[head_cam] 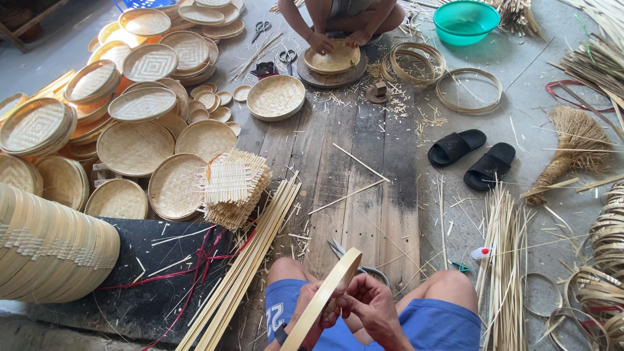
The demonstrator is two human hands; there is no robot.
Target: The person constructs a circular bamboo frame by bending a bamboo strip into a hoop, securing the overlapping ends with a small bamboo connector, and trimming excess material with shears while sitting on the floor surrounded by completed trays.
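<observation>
I sit on wooden planks (pixel 364 195) in blue shorts. Both hands grip a curved bamboo hoop strip (pixel 331 279) above my lap. My left hand (pixel 312 312) holds its lower part, and my right hand (pixel 367 305) pinches it from the right side. Grey scissors (pixel 338 250) lie on the planks just beyond my knees. A bundle of long bamboo strips (pixel 250 260) lies at my left, and a stack of square woven mats (pixel 234 185) rests beyond it.
Many round woven trays (pixel 136 146) are piled at the left. Stacked hoops (pixel 45 253) lie near left. Another person's hands (pixel 335 42) press a tray opposite me. Black sandals (pixel 471 156), a green basin (pixel 465 19), a broom (pixel 572 140) and bamboo splints (pixel 504 260) lie at the right.
</observation>
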